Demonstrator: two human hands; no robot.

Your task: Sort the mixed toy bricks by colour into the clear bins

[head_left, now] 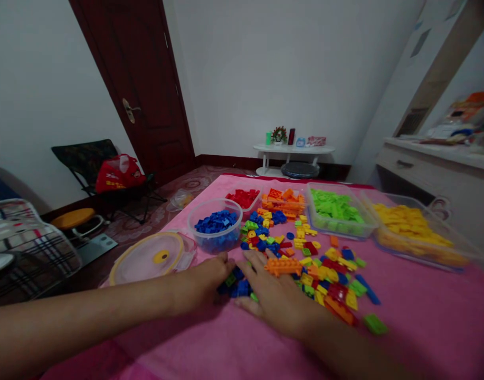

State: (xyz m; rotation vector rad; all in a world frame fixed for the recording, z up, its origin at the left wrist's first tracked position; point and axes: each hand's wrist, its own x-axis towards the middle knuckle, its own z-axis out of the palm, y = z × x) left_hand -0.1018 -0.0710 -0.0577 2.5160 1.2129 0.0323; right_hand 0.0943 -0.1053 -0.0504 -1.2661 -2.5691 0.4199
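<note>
Between my two hands lies a small heap of blue toy bricks [242, 287] with a few green ones, on the pink tablecloth [210, 338]. My left hand [206, 279] is at the heap's left side, its fingers curled inward and touching the bricks; their tips are partly hidden, so what they grip cannot be made out. My right hand [271, 293] lies palm down with fingers spread, at the right side of the same heap. An orange long brick [283, 266] sits against its knuckles. Mixed loose bricks [329, 274] in several colours spread out beyond and to the right of it.
Behind the bricks stand a round tub of blue bricks [216, 227] and containers with red [244, 198], orange [283, 200], green [337, 208] and yellow bricks [411, 224]. A round lid [146, 258] lies left. A folding chair [87, 158] stands near the door.
</note>
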